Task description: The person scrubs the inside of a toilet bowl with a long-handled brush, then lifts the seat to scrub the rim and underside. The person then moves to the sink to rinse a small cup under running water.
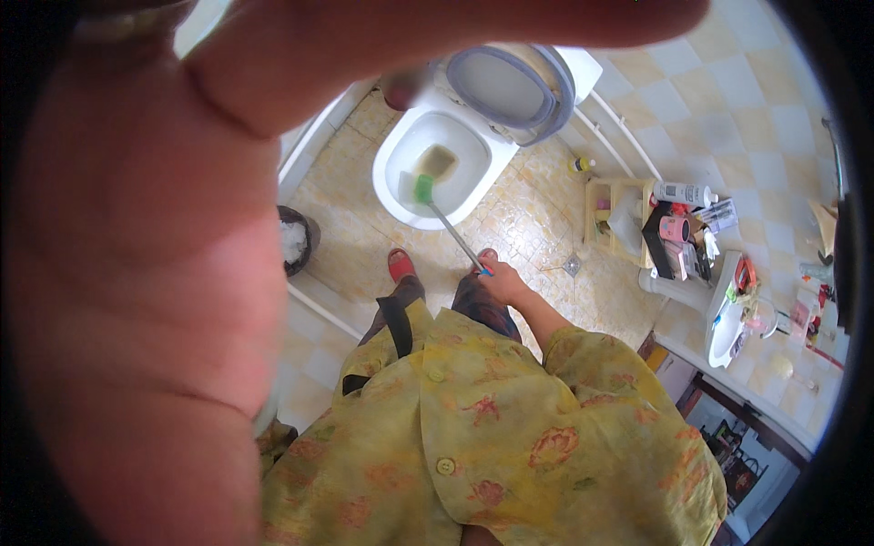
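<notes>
My right hand [505, 281] grips the handle end of a toilet brush [456, 235] with a thin metal shaft. Its green head rests inside the white toilet bowl [447, 211], towards the front. Murky brownish water [437, 162] lies in the bottom of the bowl. Behind it, the padded seat and lid [509, 85] are raised. Very close to the camera, my left hand [150, 259] fills the left side of the view. One finger stretches across the top; the other fingertips are cut off or blurred, so its hold is unclear.
A dark bin [313, 242] with white contents stands left of the toilet. To the right are a cream plastic rack [618, 188] crowded with toiletries, a yellow bottle [580, 164], and a washbasin [724, 334]. White pipes [608, 140] run along the tiled wall. A floor drain [571, 265] is nearby.
</notes>
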Demonstrator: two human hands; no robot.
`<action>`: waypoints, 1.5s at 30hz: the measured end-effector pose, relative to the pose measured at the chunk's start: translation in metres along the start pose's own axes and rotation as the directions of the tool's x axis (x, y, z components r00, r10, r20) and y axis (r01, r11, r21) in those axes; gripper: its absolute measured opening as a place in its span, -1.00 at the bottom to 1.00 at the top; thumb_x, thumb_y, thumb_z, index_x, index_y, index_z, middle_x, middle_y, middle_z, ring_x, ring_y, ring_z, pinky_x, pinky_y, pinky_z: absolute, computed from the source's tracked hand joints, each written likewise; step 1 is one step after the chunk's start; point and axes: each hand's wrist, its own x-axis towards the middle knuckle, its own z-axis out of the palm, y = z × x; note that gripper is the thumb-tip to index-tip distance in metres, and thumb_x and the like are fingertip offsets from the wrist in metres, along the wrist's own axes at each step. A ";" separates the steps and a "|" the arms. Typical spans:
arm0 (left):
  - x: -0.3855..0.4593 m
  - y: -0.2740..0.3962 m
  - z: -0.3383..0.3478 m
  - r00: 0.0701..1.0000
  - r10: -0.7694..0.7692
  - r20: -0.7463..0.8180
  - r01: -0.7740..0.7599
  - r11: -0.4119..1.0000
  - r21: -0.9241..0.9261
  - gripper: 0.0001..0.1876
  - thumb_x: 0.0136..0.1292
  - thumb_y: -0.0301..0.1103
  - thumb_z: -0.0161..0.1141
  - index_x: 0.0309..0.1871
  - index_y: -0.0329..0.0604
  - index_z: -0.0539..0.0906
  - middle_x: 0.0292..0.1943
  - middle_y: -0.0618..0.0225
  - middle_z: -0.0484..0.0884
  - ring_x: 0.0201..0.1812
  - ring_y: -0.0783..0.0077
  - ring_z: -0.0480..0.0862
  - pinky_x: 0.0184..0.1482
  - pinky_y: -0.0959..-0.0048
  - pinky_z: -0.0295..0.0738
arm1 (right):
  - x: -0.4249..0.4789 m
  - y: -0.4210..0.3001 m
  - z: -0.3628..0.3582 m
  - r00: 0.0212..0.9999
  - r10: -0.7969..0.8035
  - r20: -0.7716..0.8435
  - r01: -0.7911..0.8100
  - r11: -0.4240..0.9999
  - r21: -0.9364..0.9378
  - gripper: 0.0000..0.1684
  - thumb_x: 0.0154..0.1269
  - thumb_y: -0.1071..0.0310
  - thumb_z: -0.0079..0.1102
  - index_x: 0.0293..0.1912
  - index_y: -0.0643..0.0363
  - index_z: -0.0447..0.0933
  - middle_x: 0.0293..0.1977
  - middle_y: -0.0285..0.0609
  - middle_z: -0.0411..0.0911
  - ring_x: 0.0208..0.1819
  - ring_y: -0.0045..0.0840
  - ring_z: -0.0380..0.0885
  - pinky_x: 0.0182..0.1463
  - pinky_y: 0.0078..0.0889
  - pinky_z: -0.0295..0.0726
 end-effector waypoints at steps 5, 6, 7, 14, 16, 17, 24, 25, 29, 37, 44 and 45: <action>-0.028 -0.017 0.007 0.968 0.064 -0.241 -0.063 0.998 0.015 -0.12 0.22 0.08 0.03 0.42 -0.22 -0.11 0.30 -0.10 0.18 0.21 -0.09 0.36 0.06 -0.05 0.42 | 0.015 0.006 0.012 0.995 0.079 -0.059 -0.091 0.969 -0.231 -0.68 0.26 0.20 -0.08 -0.04 0.08 0.45 -0.14 0.02 0.55 -0.12 -0.09 0.54 -0.01 -0.10 0.49; -0.035 -0.016 0.012 0.959 0.079 -0.273 -0.074 0.997 0.029 -0.12 0.22 0.08 0.03 0.42 -0.22 -0.11 0.30 -0.10 0.18 0.21 -0.09 0.36 0.06 -0.05 0.42 | 0.016 0.006 0.009 0.995 0.067 -0.071 -0.083 0.961 -0.263 -0.64 0.25 0.23 -0.09 0.02 0.09 0.44 -0.12 0.02 0.55 -0.11 -0.09 0.54 0.01 -0.13 0.49; -0.045 -0.012 0.016 0.948 0.087 -0.306 -0.074 0.996 0.054 -0.12 0.22 0.08 0.03 0.42 -0.22 -0.11 0.30 -0.10 0.18 0.21 -0.09 0.36 0.06 -0.05 0.42 | 0.019 0.005 0.009 0.993 0.108 -0.055 -0.117 0.970 -0.212 -0.63 0.23 0.26 -0.09 0.02 0.08 0.45 -0.12 0.08 0.54 -0.07 -0.06 0.49 0.03 -0.11 0.47; -0.091 -0.002 0.043 0.886 0.144 -0.440 -0.090 0.986 0.143 -0.12 0.20 0.06 0.05 0.42 -0.23 -0.11 0.30 -0.10 0.16 0.22 -0.08 0.35 0.08 -0.04 0.39 | 0.016 0.021 0.018 0.988 0.149 -0.046 -0.153 0.985 -0.079 -0.62 0.19 0.33 -0.08 0.02 0.10 0.48 -0.04 0.23 0.41 0.05 0.01 0.36 0.10 -0.12 0.43; -0.075 -0.009 0.035 0.891 0.163 -0.425 -0.105 0.982 0.157 -0.12 0.20 0.05 0.05 0.42 -0.23 -0.11 0.31 -0.10 0.16 0.22 -0.08 0.34 0.08 -0.03 0.39 | 0.014 0.027 0.015 0.990 0.137 -0.036 -0.139 0.989 -0.058 -0.63 0.19 0.33 -0.07 0.00 0.12 0.49 -0.01 0.24 0.38 0.07 0.01 0.34 0.10 -0.13 0.43; -0.064 -0.013 0.027 0.894 0.167 -0.416 -0.103 0.980 0.172 -0.12 0.20 0.05 0.05 0.42 -0.23 -0.11 0.31 -0.09 0.16 0.23 -0.07 0.34 0.09 -0.03 0.38 | 0.010 0.025 0.018 0.994 0.102 -0.049 -0.108 0.985 -0.133 -0.65 0.21 0.32 -0.07 -0.02 0.14 0.50 0.02 0.24 0.35 0.04 0.03 0.38 0.06 -0.10 0.45; -0.041 -0.026 0.010 0.894 0.167 -0.415 -0.084 0.974 0.211 -0.11 0.19 0.03 0.07 0.42 -0.23 -0.11 0.31 -0.09 0.15 0.23 -0.07 0.33 0.10 -0.02 0.36 | 0.008 0.007 0.005 0.987 0.158 -0.040 -0.160 0.985 -0.071 -0.61 0.23 0.26 -0.06 0.05 0.10 0.45 -0.14 0.18 0.52 -0.08 -0.02 0.51 0.02 -0.08 0.48; -0.046 -0.027 0.013 0.893 0.169 -0.417 -0.089 0.975 0.204 -0.11 0.18 0.03 0.07 0.42 -0.23 -0.11 0.31 -0.09 0.15 0.24 -0.07 0.32 0.11 -0.02 0.36 | 0.006 0.012 0.007 0.987 0.146 -0.067 -0.151 0.986 -0.071 -0.60 0.23 0.26 -0.06 0.06 0.09 0.44 -0.16 0.17 0.54 -0.09 -0.03 0.52 0.02 -0.09 0.48; -0.071 -0.017 0.024 0.877 0.172 -0.449 -0.078 0.972 0.221 -0.11 0.18 0.02 0.08 0.42 -0.23 -0.11 0.32 -0.09 0.14 0.24 -0.06 0.32 0.11 -0.02 0.35 | 0.008 0.011 0.006 0.982 0.184 -0.045 -0.186 0.981 -0.052 -0.59 0.23 0.27 -0.06 0.07 0.09 0.44 -0.12 0.16 0.52 -0.07 -0.03 0.51 0.03 -0.10 0.47; -0.067 -0.021 0.014 0.871 0.182 -0.456 -0.071 0.966 0.249 -0.10 0.16 0.00 0.09 0.42 -0.23 -0.11 0.32 -0.09 0.13 0.25 -0.05 0.30 0.13 -0.01 0.32 | 0.010 0.010 0.006 0.981 0.183 -0.064 -0.186 0.981 -0.047 -0.59 0.24 0.25 -0.09 0.07 0.07 0.44 -0.13 0.18 0.52 -0.07 -0.03 0.51 0.04 -0.10 0.47; -0.068 -0.019 0.009 0.871 0.234 -0.432 -0.112 0.951 0.290 -0.10 0.15 -0.02 0.11 0.42 -0.23 -0.10 0.33 -0.08 0.12 0.26 -0.04 0.29 0.15 0.00 0.30 | 0.011 0.012 0.008 0.980 0.199 -0.024 -0.200 0.978 -0.063 -0.58 0.24 0.26 -0.10 0.09 0.11 0.41 -0.15 0.23 0.52 -0.09 0.00 0.51 0.03 -0.08 0.48; -0.062 -0.027 0.007 0.870 0.241 -0.430 -0.112 0.946 0.304 -0.10 0.15 -0.02 0.11 0.42 -0.23 -0.10 0.33 -0.08 0.12 0.26 -0.04 0.29 0.15 0.01 0.30 | 0.012 0.009 0.007 0.981 0.191 -0.024 -0.192 0.979 -0.063 -0.57 0.24 0.27 -0.10 0.10 0.12 0.39 -0.16 0.23 0.52 -0.09 0.01 0.51 0.03 -0.09 0.48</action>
